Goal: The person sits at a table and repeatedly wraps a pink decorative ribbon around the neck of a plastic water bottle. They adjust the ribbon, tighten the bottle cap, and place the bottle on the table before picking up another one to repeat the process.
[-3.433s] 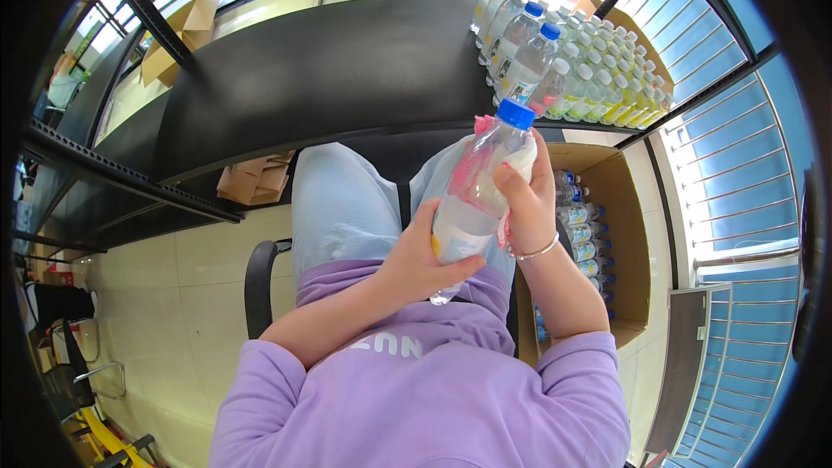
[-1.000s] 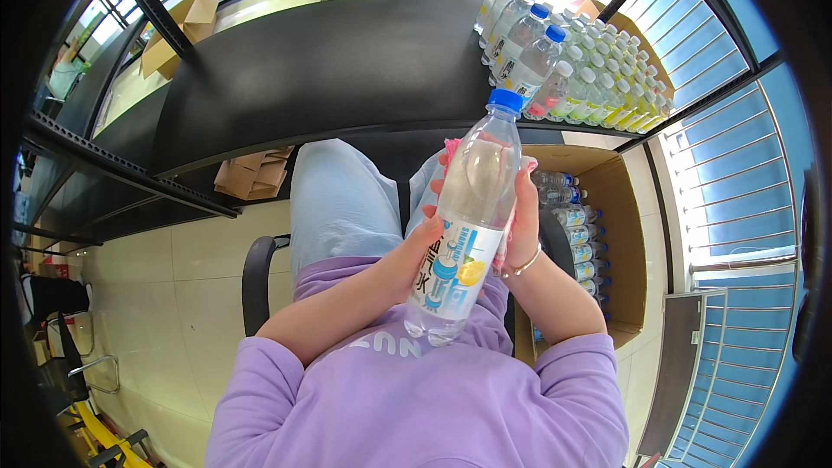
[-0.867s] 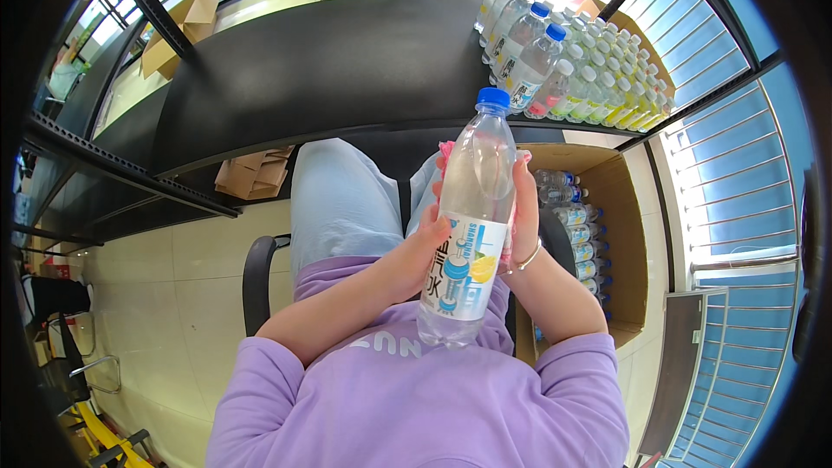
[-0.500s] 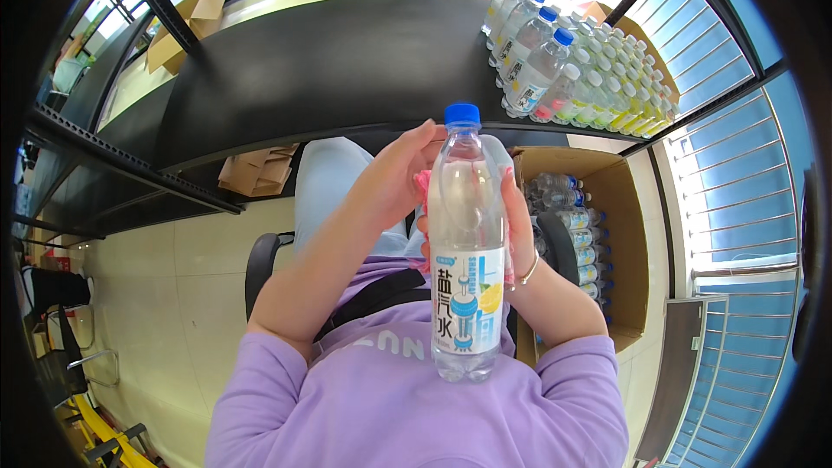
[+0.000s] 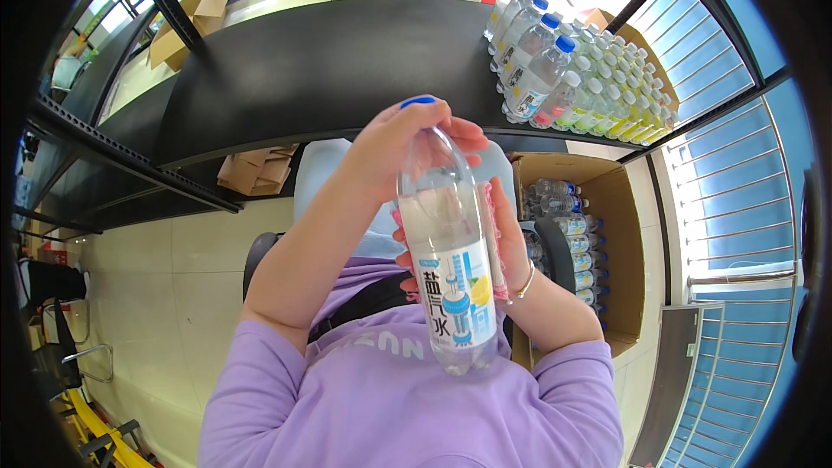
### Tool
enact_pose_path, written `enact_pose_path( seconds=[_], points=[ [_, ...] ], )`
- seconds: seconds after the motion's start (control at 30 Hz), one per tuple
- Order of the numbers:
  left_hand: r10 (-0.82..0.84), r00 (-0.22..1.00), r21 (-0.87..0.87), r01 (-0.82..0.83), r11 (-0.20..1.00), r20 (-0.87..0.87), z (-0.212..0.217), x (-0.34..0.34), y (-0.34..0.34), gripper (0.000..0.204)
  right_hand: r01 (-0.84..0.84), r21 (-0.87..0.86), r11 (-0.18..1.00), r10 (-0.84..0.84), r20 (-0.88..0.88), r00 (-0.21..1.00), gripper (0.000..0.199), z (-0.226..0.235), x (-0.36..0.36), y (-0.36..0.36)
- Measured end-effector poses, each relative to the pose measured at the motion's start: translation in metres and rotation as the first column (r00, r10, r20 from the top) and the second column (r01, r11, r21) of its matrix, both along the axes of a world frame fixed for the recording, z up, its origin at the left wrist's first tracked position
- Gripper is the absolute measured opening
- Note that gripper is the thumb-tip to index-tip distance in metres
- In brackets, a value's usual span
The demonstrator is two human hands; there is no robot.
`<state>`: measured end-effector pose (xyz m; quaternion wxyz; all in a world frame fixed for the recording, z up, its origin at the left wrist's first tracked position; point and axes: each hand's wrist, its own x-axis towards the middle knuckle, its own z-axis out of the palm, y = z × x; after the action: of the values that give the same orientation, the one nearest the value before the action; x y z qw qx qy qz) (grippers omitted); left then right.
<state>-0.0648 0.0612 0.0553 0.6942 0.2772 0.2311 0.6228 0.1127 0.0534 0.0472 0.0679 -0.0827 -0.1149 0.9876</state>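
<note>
I hold a clear plastic bottle [image 5: 446,269] upright close in front of me; it has a blue cap and a white, blue and yellow label. My left hand [image 5: 400,143] covers its cap and neck from above. My right hand [image 5: 503,238] grips the bottle's body from behind, a thin bracelet on the wrist. Both sleeves are lilac.
A black shelf [image 5: 329,61] runs across the top, with several blue-capped bottles [image 5: 542,69] in rows at its right end. An open cardboard box [image 5: 620,234] with more bottles stands at the right. Flattened cardboard [image 5: 256,171] lies under the shelf. A blue slatted panel [image 5: 737,225] fills the right.
The bottle has come from a slant to upright and nearer to me. My left hand has slid from its side up over the cap.
</note>
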Motion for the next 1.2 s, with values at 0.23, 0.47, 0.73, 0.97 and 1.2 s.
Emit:
enact_pose_path(
  seconds=[0.23,0.47,0.73,0.97,1.2],
  points=[
    [0.164,0.978,0.007,-0.166,0.986,0.130,0.003,-0.033,0.006,0.015,-0.132,0.028,0.991,0.130,0.059,0.990,0.070,0.004,0.004,0.007],
    [0.363,0.923,-0.002,-0.366,0.931,0.128,0.008,-0.064,0.002,0.016,0.023,0.592,0.806,-0.235,0.285,0.929,0.045,0.039,0.015,0.010],
    [0.428,0.895,-0.121,-0.415,0.902,0.128,0.009,-0.055,-0.001,0.016,-0.153,0.949,-0.274,-0.449,0.014,0.893,0.065,0.050,0.028,0.000],
    [0.441,0.897,-0.120,-0.435,0.892,0.020,0.010,0.003,-0.006,0.009,-0.226,0.706,-0.671,-0.550,-0.270,0.790,0.074,0.022,0.017,-0.002],
    [0.440,0.884,0.002,-0.445,0.895,-0.156,0.012,0.051,-0.022,0.020,-0.200,0.712,-0.673,-0.627,-0.406,0.665,0.071,0.012,0.007,0.002]
  ],
)
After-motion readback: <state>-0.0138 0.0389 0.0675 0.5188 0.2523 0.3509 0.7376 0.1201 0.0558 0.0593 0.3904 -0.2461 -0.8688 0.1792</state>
